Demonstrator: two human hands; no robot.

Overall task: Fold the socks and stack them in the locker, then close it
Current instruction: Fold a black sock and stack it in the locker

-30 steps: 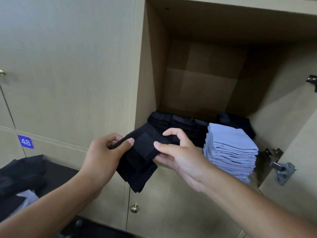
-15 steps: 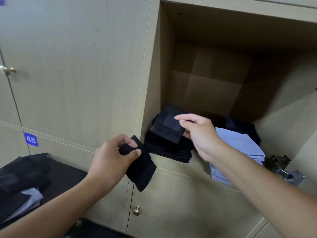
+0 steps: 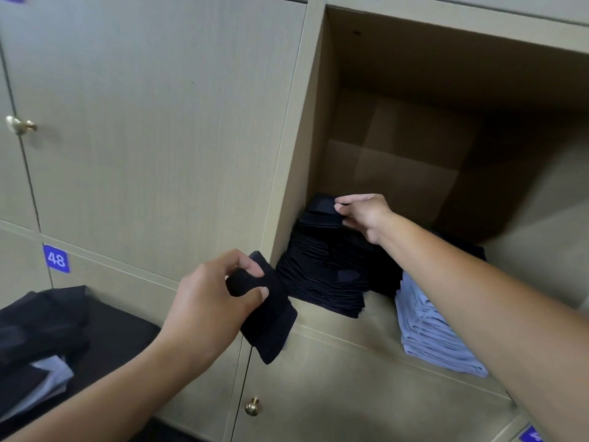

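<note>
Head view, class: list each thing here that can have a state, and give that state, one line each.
Locker: open, socks stacked inside.
Black sock stack: folded, at the locker's front left.
Blue sock stack: folded, right of the black stack.
Right hand: pinching a folded black sock over the black stack.
Left hand: gripping another folded black sock outside the locker.
Neighbouring door: closed.

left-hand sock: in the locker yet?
Out. The left hand pinches the folded sock in front of the locker, below its opening.
</note>
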